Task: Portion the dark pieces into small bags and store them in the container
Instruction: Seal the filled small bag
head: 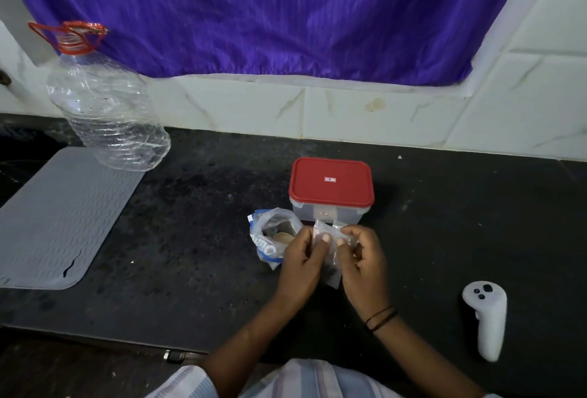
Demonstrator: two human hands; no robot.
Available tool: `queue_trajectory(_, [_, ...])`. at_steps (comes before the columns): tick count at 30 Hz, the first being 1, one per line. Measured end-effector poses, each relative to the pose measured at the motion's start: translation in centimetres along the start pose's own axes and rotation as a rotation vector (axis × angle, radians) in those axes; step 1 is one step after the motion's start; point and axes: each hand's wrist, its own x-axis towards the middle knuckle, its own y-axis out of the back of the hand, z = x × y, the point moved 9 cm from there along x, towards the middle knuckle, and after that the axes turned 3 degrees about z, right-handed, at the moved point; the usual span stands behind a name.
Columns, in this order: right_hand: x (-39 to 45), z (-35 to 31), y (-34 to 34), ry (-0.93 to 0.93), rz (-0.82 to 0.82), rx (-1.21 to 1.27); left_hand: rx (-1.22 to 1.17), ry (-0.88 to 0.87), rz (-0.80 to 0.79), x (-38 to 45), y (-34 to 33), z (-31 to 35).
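Both hands work just near of the container: the left hand (303, 257) and right hand (362, 257) pinch one small clear bag (324, 238) between them, seemingly empty. Left of it an open plastic bag (270, 238) holds the supply. Beyond, the container (330, 191) sits lidded on the table (190, 222). Portioning looks barely begun; filling and storing remain.

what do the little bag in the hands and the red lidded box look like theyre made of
Small bag: thin clear plastic film, likely; it crinkles and shows the fingers through it. Container: rigid translucent plastic walls under a matte red lid, also plastic by its molded look.
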Motion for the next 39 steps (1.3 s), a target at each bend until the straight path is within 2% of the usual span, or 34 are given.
queue_trajectory(5, [-0.7,3.1,2.1,-0.216,0.213,0.164,0.057,-0.017,0.002,-0.2,-2.6,0.0])
queue_trajectory(8, [-0.6,4.1,3.1,-0.200,0.246,0.107,0.090,0.003,-0.014,0.0,-3.7,-0.5])
queue_trajectory(14, [1.9,6.6,4.7,-0.214,0.226,-0.037,0.271,0.062,-0.022,1.6,-3.8,-2.0])
queue_trajectory(17, [4.1,8.7,5.2,-0.239,0.201,-0.097,0.278,0.048,-0.019,1.9,-2.7,-2.1])
queue_trajectory(20, [5.8,10.9,4.3,-0.306,0.121,-0.164,0.228,0.043,-0.026,1.6,-1.6,-1.3])
queue_trajectory(24, [6.3,12.9,2.1,-0.385,-0.017,-0.294,0.281,0.014,0.007,1.3,0.4,-1.9])
queue_trajectory(27, [5.8,13.8,1.4,-0.411,-0.022,-0.336,0.316,0.012,0.048,0.9,1.9,-2.6])
queue_trajectory(34, [6.0,12.0,1.6,-0.241,-0.046,-0.670,0.337,-0.054,0.132,0.2,4.7,-2.2])
queue_trajectory(39, [5.7,5.5,-0.4,0.126,-0.116,-0.640,0.341,-0.148,0.277,-0.3,7.4,-0.5])
